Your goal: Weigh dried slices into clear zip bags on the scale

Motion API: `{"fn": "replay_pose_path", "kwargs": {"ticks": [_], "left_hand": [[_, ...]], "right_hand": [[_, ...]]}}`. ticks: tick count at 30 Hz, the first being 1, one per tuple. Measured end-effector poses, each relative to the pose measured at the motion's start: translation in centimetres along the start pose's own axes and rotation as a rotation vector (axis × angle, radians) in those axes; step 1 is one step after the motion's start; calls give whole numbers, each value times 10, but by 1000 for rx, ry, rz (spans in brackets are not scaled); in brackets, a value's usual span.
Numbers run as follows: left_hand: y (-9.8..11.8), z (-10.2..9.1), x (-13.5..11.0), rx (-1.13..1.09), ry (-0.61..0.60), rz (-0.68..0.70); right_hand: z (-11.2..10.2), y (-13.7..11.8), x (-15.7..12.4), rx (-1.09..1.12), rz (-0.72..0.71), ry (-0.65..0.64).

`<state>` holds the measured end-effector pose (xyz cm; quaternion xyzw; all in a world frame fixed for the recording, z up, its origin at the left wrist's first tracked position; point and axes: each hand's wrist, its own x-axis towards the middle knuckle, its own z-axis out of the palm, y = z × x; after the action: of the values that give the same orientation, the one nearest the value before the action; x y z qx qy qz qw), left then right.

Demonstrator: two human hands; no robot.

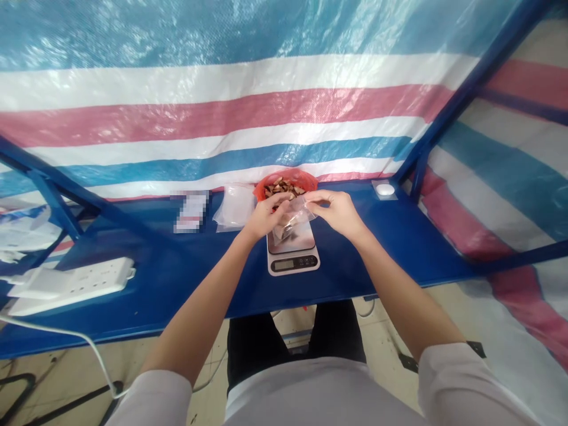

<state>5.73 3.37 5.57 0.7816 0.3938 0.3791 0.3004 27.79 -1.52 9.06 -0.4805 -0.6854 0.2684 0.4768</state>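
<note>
Striped sheeting (222, 115) backs a blue bench (173, 275). A red basket (260, 192) of brown pieces (279, 186) sits behind the white scale (276, 273). Left grip (262, 218) and right grip (341, 212), fingertips pinched together, hold a clear, crinkled bag (293, 218) over the scale, brownish inside.

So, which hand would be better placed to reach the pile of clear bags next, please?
Probably the left hand: it is nearer the pile, while the right hand is farther off, beyond the small bag.

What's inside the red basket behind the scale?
Brown pieces lie in the red basket. The left hand hides part of its front, and the pieces cover its bottom.
</note>
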Motion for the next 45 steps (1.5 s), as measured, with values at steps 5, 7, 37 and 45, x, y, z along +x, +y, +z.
{"fn": "replay_pose_path", "kwargs": {"ticks": [5, 7, 37, 45], "left_hand": [[8, 4, 19, -291, -10, -107], [9, 5, 22, -467, -19, -184], [4, 36, 9, -897, 216, -369], [-8, 29, 10, -792, 236, -295]], "right_hand": [[-8, -13, 17, 23, -84, -94], [-11, -13, 22, 57, -107, -120], [29, 62, 18, 570, 328, 98], [40, 69, 16, 572, 326, 214]]}}
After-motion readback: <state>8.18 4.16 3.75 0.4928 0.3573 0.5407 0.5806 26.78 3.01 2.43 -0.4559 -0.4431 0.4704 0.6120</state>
